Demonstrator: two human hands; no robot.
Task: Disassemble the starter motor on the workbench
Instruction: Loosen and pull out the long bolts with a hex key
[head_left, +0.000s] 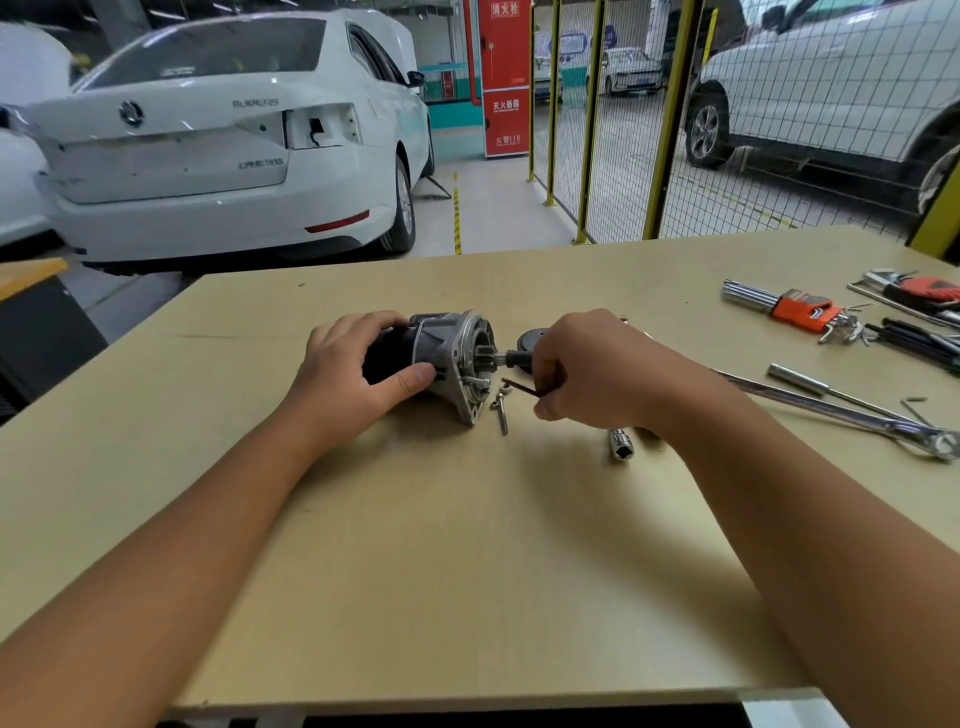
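The starter motor lies on its side in the middle of the workbench, its silver flange and pinion facing right. My left hand grips its dark body, thumb on the near side. My right hand holds a small black hex key just right of the flange, its tip near a bolt on the flange. A loose silver bolt lies on the bench below the flange. A black round part sits behind my right hand, partly hidden.
A socket lies near my right wrist. A long ratchet wrench, an extension bar, orange hex key sets and black keys lie at the right. Beyond the bench stand a white car and a yellow mesh fence.
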